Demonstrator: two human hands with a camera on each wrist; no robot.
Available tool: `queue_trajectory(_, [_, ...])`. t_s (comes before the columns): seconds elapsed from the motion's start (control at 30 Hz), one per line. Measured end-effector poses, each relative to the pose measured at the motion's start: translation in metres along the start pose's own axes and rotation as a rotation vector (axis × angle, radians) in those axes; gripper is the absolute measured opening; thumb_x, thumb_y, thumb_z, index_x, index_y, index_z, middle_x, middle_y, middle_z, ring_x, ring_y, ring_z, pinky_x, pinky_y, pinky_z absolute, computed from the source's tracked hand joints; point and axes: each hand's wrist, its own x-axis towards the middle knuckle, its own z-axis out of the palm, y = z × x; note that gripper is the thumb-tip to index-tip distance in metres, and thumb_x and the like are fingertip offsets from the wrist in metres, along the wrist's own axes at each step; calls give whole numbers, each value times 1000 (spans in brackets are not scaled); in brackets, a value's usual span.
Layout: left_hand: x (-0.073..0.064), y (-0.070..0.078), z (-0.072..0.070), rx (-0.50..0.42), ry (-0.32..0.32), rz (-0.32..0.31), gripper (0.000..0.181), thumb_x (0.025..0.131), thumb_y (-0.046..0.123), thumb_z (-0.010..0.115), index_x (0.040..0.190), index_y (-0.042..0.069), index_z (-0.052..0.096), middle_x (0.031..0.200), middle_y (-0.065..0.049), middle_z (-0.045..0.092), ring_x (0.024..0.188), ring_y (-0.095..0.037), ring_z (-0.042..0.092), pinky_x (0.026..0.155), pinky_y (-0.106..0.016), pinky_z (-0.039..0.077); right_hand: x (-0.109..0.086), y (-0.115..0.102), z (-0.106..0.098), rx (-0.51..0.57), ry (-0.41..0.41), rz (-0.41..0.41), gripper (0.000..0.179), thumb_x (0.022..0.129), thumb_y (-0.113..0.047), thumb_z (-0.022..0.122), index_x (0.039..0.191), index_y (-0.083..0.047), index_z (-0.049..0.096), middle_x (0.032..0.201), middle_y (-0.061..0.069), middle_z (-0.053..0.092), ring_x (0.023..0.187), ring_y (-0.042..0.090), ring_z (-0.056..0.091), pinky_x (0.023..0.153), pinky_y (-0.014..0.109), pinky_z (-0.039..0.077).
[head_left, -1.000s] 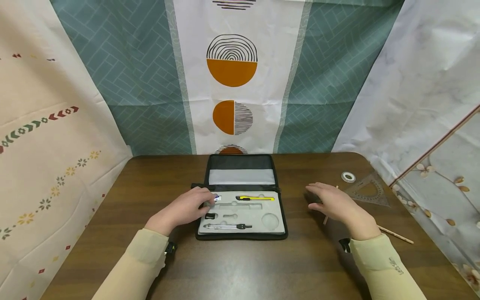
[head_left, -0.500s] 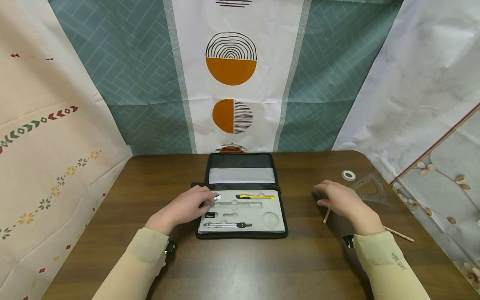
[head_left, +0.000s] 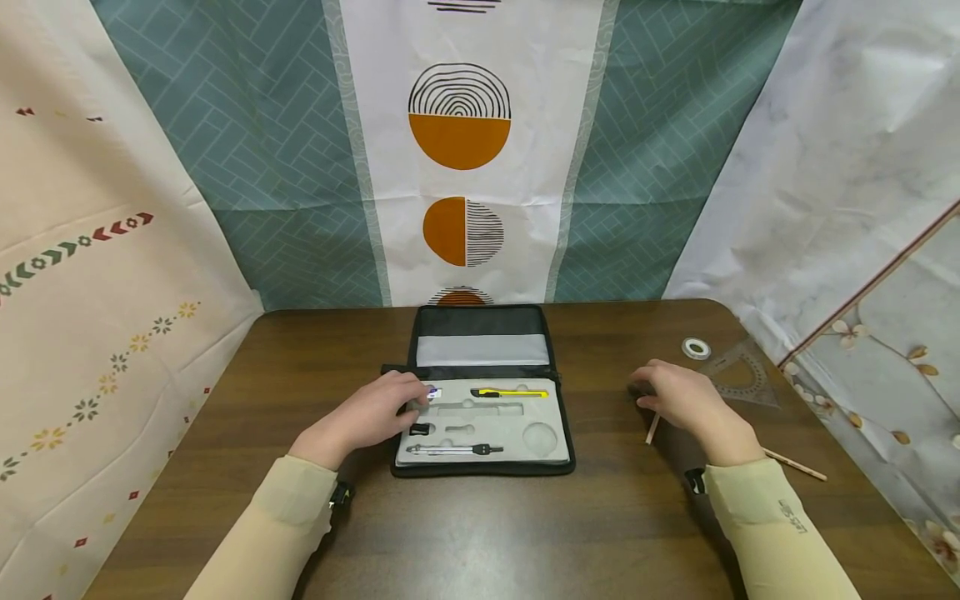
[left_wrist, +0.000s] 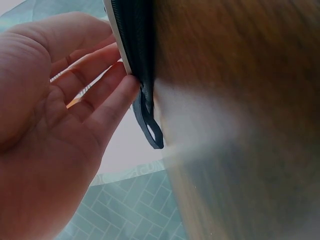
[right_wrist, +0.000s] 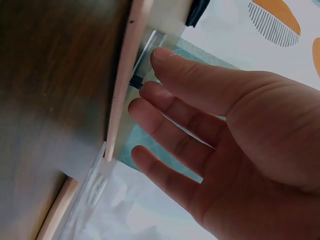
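Note:
In the head view, a zip case (head_left: 566, 433) lies unfolded, with a pale moulded tray (head_left: 495, 429) inside. My left hand (head_left: 367, 408) rests at the tray's left edge, its fingers extended; the left wrist view shows fingertips touching the case's rim (left_wrist: 127, 45) by a black loop (left_wrist: 150, 130). The tray bears a yellow utility knife (head_left: 510, 393), a drawing compass (head_left: 453, 450), a black sharpener (head_left: 420, 429) and a partly hidden eraser (head_left: 434, 393). Over the right side, my right hand (head_left: 690, 404) has its fingertips beside a clear tube with a black end (right_wrist: 149, 52), fingers apart.
Beneath my right hand lies a thin pale wooden stick (head_left: 652, 429), with another such stick (head_left: 798, 466) farther right. A transparent triangular protractor (head_left: 757, 392) and a white tape roll (head_left: 696, 348) lie at the back right. Fabric hangs (head_left: 637, 208) behind the table (head_left: 480, 533).
My right hand has shifted slightly right, and its fingers have drawn in a little over the table. The left hand and the case have stayed put.

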Motion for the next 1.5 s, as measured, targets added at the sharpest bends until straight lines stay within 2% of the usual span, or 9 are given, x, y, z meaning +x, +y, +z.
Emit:
queue_trajectory(0.23, [1,0,0,5,-4,-8,21,99,0,80,115,13,78,122,-1,73,109,-22,62,95,-45,58,0,3,3,0,12,-12,29,92,-9,89,119,-6,79,117,13,74,108,39,73,88,60,59])
queue_trajectory(0.63, [1,0,1,1,4,-5,22,99,-1,79,116,13,78,120,-1,73,110,-22,63,95,-46,57,2,5,6,10,23,-12,18,91,-8,90,103,-10,77,100,4,70,91,29,72,79,54,59])
queue_trajectory(0.87, [1,-1,1,-3,9,-1,22,99,-1,79,115,13,78,120,0,73,109,-22,62,93,-45,57,3,5,8,10,38,-21,17,91,-6,90,96,-13,75,94,1,69,83,23,71,74,51,59])
queue_trajectory(1.2, [1,0,3,-13,-6,-20,22,99,0,79,117,13,78,122,-1,73,111,-22,62,96,-45,58,7,6,10,19,35,-14,17,92,-7,88,92,-15,73,89,-2,68,79,19,68,71,50,58])
queue_trajectory(1.5, [1,2,1,-18,-17,-41,22,100,1,79,119,12,78,124,-2,72,111,-22,61,97,-46,57,12,4,12,26,103,-55,15,94,-8,87,93,-17,74,86,-5,65,76,16,65,69,47,56])
